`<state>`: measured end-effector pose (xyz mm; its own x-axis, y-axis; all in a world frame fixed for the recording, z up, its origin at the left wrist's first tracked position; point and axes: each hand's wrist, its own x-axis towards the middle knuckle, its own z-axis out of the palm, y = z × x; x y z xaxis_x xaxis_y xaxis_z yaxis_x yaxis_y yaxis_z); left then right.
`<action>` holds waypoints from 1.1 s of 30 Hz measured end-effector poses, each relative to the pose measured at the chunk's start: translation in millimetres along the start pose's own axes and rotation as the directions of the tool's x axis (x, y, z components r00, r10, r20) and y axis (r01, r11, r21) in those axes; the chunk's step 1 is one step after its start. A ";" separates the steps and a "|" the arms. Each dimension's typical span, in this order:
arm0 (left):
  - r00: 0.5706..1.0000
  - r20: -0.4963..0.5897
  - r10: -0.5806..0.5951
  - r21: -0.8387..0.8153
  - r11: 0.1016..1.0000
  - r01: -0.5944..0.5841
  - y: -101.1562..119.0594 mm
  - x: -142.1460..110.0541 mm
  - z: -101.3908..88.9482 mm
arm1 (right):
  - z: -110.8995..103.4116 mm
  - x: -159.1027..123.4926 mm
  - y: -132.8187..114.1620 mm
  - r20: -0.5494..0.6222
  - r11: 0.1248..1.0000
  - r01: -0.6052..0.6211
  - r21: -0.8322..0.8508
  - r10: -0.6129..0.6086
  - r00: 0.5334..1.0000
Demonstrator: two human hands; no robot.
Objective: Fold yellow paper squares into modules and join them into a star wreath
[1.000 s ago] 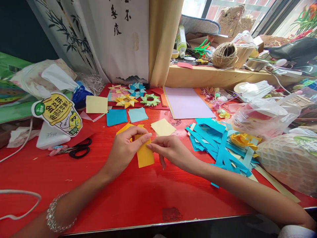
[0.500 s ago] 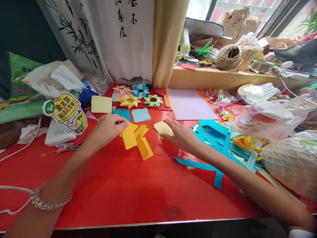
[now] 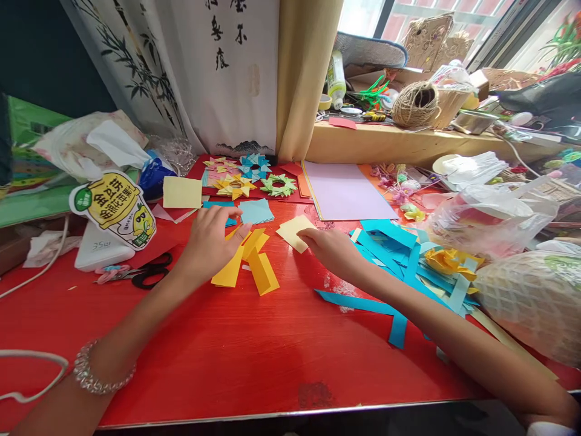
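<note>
My left hand (image 3: pixel 211 239) hovers over the yellow-orange paper pieces with its thumb and fingers apart, holding nothing. Below its fingers a flat yellow-orange piece (image 3: pixel 227 270) lies beside a folded strip (image 3: pixel 264 274) standing partly open on the red table. My right hand (image 3: pixel 333 248) has its fingertips closed on the right corner of a small stack of pale yellow paper squares (image 3: pixel 293 233). A light blue stack (image 3: pixel 256 211) lies behind, and darker blue squares (image 3: pixel 213 206) show partly behind my left hand.
Blue paper strips (image 3: pixel 385 242) pile up under and beside my right forearm. Folded paper star rings (image 3: pixel 278 184) and a lilac sheet (image 3: pixel 347 191) lie at the back. Black-handled scissors (image 3: pixel 152 270) rest left of my left forearm. A net-wrapped bundle (image 3: pixel 529 297) stands at right.
The yellow-orange strip that both hands held has been put down on the table. My left hand has drawn back open; my right hand has moved right to the pale yellow stack and closed on its corner.
</note>
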<state>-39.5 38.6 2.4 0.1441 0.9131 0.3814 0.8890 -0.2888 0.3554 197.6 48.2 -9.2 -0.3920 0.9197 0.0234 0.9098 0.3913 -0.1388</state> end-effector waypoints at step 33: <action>0.859 -0.248 0.447 -0.047 0.880 -0.472 28.2 -27.0 -6.0 | -24.0 -22.5 -16.4 -0.450 0.696 0.371 0.614 -0.078 0.890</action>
<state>-20.9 4.1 7.2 0.4138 0.5839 0.6984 0.6942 -0.6988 0.1729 194.7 21.9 16.3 -0.3579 0.8029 0.4768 0.4040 0.5935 -0.6961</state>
